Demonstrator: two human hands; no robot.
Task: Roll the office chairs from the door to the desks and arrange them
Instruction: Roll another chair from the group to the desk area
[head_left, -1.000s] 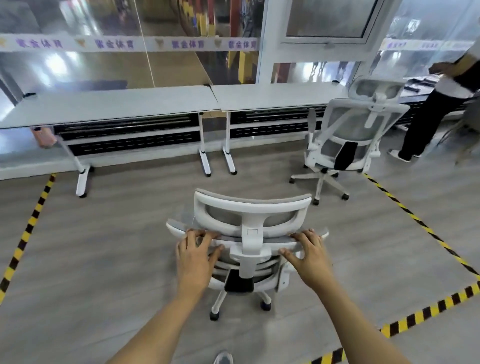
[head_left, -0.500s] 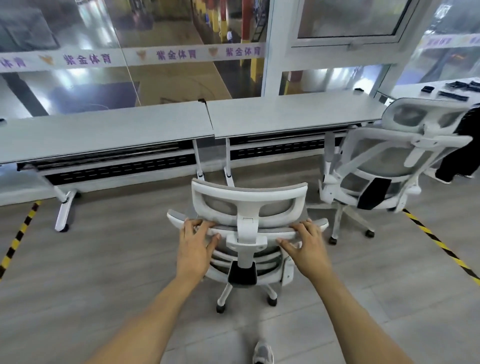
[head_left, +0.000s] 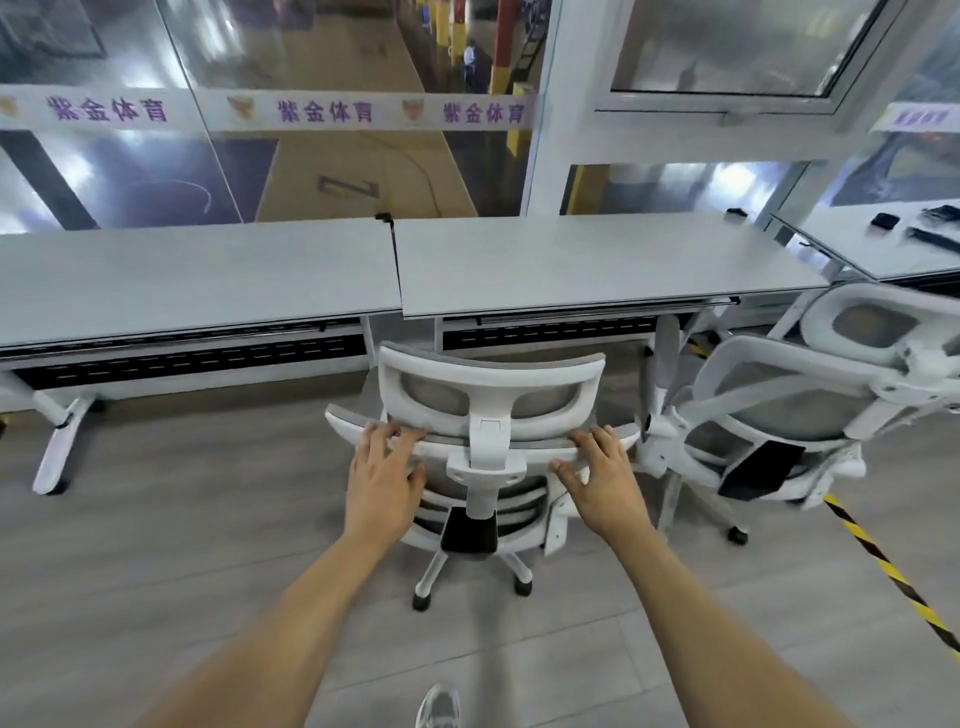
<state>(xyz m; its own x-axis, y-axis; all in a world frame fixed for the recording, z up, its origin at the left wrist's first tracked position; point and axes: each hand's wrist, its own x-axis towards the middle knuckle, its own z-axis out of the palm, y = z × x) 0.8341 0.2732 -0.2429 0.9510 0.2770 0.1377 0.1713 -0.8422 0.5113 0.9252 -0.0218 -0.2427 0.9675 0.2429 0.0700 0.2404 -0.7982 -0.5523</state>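
White/grey mesh chairs (head_left: 491, 395), grey desks (head_left: 597, 265), yellow-black striped floor tape (head_left: 883, 566).

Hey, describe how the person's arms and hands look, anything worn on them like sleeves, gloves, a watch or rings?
Both forearms are bare as far as the frame shows: no sleeves, gloves, watch or bands. The left hand and right hand are bare too, and no rings show on the fingers. Further up, the arms run out of frame, so a short sleeve cannot be ruled out.

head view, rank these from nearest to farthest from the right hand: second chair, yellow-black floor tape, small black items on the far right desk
1. second chair, just right of the right hand
2. yellow-black floor tape, on the floor farther right
3. small black items, on the desk at far right
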